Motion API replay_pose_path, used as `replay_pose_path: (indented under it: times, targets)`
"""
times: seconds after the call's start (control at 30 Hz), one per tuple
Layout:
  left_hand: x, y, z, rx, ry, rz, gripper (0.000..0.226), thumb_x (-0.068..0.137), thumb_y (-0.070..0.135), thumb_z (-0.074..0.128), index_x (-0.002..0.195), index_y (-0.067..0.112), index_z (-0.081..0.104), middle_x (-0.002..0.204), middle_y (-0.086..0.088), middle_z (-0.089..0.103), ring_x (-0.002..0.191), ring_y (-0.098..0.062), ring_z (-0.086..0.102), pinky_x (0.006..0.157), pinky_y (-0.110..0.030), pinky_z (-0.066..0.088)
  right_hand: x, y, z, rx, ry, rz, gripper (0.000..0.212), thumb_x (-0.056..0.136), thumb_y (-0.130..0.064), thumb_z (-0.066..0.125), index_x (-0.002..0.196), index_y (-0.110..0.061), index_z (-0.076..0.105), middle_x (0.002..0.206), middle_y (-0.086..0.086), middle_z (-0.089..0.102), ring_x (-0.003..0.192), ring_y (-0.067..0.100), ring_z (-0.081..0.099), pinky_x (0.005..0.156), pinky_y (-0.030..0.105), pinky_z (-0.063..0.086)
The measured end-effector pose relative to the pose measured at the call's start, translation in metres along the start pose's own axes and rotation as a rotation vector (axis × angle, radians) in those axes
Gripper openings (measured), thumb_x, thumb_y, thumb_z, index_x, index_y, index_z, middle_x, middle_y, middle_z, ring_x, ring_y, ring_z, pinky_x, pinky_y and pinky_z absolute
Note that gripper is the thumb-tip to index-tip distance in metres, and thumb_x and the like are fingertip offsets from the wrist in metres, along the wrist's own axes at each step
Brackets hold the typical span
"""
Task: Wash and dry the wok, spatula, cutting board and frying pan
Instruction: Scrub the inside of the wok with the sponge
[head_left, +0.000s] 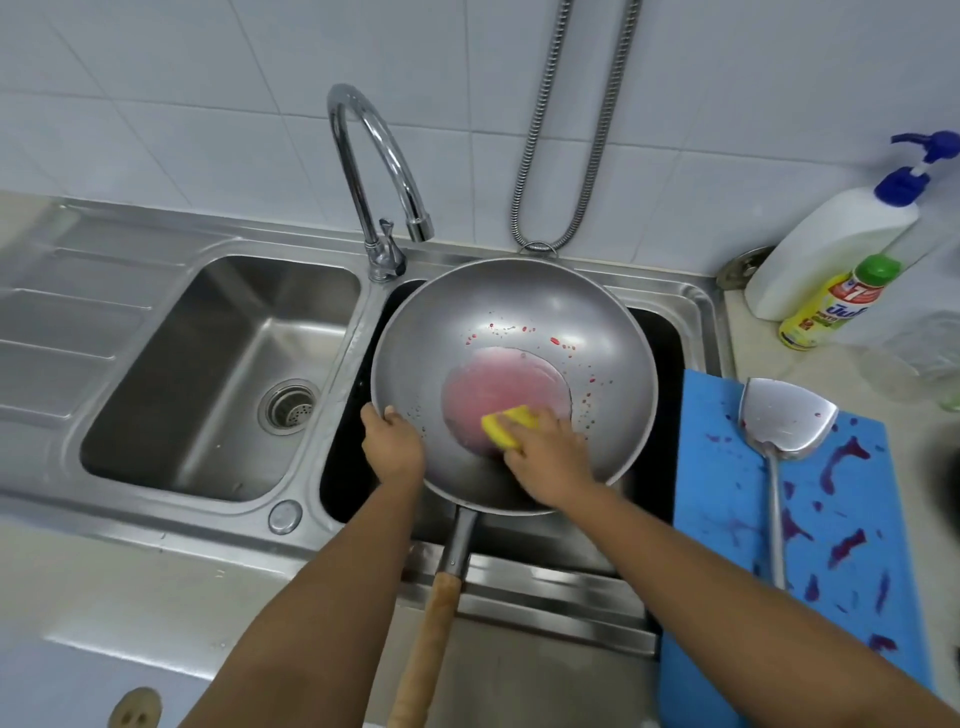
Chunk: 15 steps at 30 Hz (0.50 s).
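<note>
A steel wok (540, 317) with a wooden handle sits over the right sink basin, holding a pool of pink water and red specks. My left hand (390, 442) grips its near-left rim. My right hand (548, 460) presses a yellow sponge (506, 425) into the pink pool, fingers curled round it. A steel spatula (784, 421) lies on a blue cutting board (727, 519) stained with purple, to the right of the sink. No frying pan is clearly in view.
The left sink basin (171, 374) has a drain strainer (288, 406). A chrome tap (374, 171) arches over the divider, and a metal hose (540, 130) hangs on the tiled wall. A white pump bottle (831, 244) and a yellow dish soap bottle (836, 306) stand at back right.
</note>
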<state>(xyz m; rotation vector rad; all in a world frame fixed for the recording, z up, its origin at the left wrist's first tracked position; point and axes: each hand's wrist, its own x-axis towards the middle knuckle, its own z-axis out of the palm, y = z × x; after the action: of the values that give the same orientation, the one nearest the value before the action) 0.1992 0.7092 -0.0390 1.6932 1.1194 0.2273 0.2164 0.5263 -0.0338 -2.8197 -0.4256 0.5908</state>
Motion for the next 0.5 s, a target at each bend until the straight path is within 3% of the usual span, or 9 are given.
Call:
replay_pose_path:
  times: [0.1, 0.33, 0.5]
  targets:
    - [0.016, 0.000, -0.007, 0.046, -0.004, 0.012, 0.038, 0.104, 0.025, 0.036, 0.138, 0.009, 0.041, 0.123, -0.024, 0.058, 0.110, -0.040, 0.057, 0.091, -0.042, 0.046, -0.002, -0.016, 0.023, -0.028, -0.100, -0.072, 0.053, 0.098, -0.037, 0.043, 0.146, -0.051, 0.027, 0.159, 0.004, 0.016, 0.134, 0.036, 0.028, 0.110, 0.046, 0.027]
    - [0.029, -0.007, -0.011, 0.052, -0.051, 0.039, 0.031, 0.104, 0.022, 0.036, 0.128, 0.006, 0.045, 0.115, -0.024, 0.061, 0.103, -0.039, 0.060, 0.081, -0.036, 0.045, 0.002, -0.022, 0.027, -0.040, -0.092, -0.008, 0.053, 0.099, -0.039, 0.041, 0.148, -0.050, 0.025, 0.162, -0.001, 0.014, 0.138, 0.036, 0.022, 0.111, 0.045, 0.026]
    - [0.038, -0.006, -0.017, 0.020, -0.077, 0.043, 0.037, 0.105, 0.022, 0.036, 0.138, 0.007, 0.042, 0.128, -0.021, 0.056, 0.117, -0.037, 0.054, 0.091, -0.034, 0.041, 0.014, -0.018, 0.024, -0.118, -0.130, -0.052, 0.058, 0.098, -0.037, 0.043, 0.148, -0.053, 0.019, 0.163, -0.003, 0.007, 0.134, 0.033, 0.026, 0.109, 0.044, 0.026]
